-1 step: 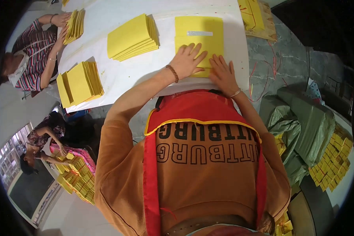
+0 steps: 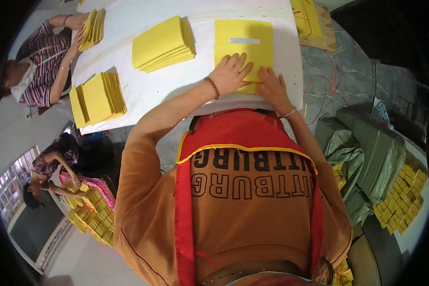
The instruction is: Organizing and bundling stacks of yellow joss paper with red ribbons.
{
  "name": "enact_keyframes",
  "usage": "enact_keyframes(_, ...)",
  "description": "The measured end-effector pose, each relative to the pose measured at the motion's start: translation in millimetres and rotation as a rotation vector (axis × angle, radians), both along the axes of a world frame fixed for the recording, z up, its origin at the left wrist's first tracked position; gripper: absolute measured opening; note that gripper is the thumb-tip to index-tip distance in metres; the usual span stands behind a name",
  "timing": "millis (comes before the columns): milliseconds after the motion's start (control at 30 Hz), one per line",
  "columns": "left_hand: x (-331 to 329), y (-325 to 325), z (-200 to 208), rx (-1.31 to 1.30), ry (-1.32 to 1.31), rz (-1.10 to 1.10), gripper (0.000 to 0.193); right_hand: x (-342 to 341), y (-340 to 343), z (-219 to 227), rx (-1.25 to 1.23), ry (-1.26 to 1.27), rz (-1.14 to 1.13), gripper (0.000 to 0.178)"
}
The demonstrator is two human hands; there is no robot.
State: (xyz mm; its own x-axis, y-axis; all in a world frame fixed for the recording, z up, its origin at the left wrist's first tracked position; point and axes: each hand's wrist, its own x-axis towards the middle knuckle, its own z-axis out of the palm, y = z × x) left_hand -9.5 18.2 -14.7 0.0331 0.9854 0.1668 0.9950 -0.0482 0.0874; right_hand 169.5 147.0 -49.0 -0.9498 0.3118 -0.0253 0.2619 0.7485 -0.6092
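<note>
A yellow paper sheet (image 2: pixel 243 29) with a silver-grey strip lies before me at the near right of the white table, its lower part folded into layers. My left hand (image 2: pixel 229 74) rests flat on the folded part, fingers spread, below the strip. Beside it, my right hand (image 2: pixel 273 89) lies over the paper's lower right edge with fingers stretched out. Neither hand is wrapped round anything. Left of the sheet, a fanned stack of yellow paper (image 2: pixel 163 44) lies on the table, and a second folded yellow stack (image 2: pixel 99 99) sits near the table's left corner.
A co-worker in a striped top (image 2: pixel 43 62) handles a yellow bundle (image 2: pixel 93 29) at the table's left side. Farther down, another person (image 2: pixel 57 157) reaches over piled yellow bundles (image 2: pixel 94 214). On the right are green-wrapped bulk (image 2: pixel 367 143), more yellow bundles (image 2: pixel 403 193) and red strings (image 2: pixel 333 78).
The view has shifted very slightly. My right hand has slid a little down along the paper's edge; my left hand stays on the sheet.
</note>
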Motion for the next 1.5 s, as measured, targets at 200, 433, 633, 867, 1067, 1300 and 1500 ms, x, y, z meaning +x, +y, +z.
enact_keyframes(200,7,8,4,0.040,0.081,0.115,0.049,-8,23,31,-0.967,0.320,-0.490,0.051)
enact_keyframes(433,-72,-34,108,0.558,-0.114,0.228,0.055,-10,21,16,-1.012,0.354,-0.668,0.048)
enact_keyframes(633,-146,-105,54,0.223,0.153,0.527,0.061,-12,22,5,-0.925,0.379,-0.608,0.044)
enact_keyframes(867,-153,-112,36,-0.046,0.076,0.497,0.062,-10,15,11,-0.858,0.383,-0.618,0.041)
enact_keyframes(1067,-137,-118,13,-0.120,0.046,0.488,0.068,-13,13,12,-0.846,0.401,-0.633,0.036)
enact_keyframes(1300,-132,-116,10,-0.136,0.048,0.498,0.074,-15,12,10,-0.853,0.429,-0.652,0.030)
enact_keyframes(1500,-148,-119,34,-0.153,-0.050,0.431,0.077,-9,14,16,-0.861,0.419,-0.654,0.027)
